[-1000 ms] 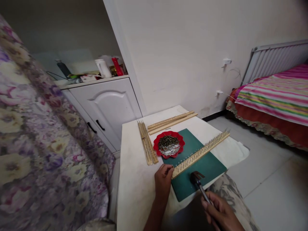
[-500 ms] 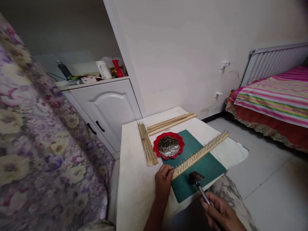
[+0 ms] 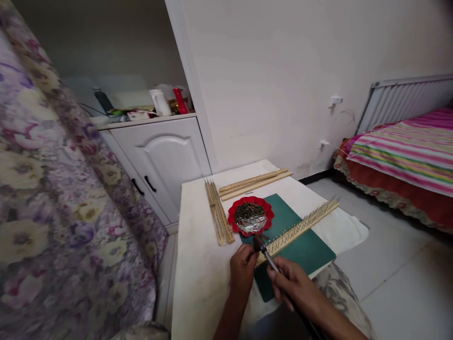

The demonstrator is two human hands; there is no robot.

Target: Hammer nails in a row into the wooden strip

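Note:
A narrow wooden strip (image 3: 300, 231) set with rows of upright nails lies slanting across a green mat (image 3: 279, 208). At its near end is my left hand (image 3: 242, 264), fingers closed and gripping the strip's end; whether a nail is also pinched there is hidden. My right hand (image 3: 288, 278) is wrapped around the shaft of a claw hammer (image 3: 269, 257). The hammer's dark head is over the strip's near end, close beside my left fingertips. Just beyond, a red scalloped dish (image 3: 231, 221) holds a heap of loose nails (image 3: 250, 215).
Wooden strips (image 3: 217, 212) with nails lie left of the dish, and more wooden strips (image 3: 255, 184) lie at the back of the white-covered table (image 3: 198, 274). A single nail (image 3: 249, 193) is behind the dish. A floral curtain (image 3: 71, 189) hangs left; a bed (image 3: 399, 146) stands right.
My right hand has moved left and up, bringing the hammer head from over the mat to the strip's near end. My left hand stays at that end. The view has shifted slightly.

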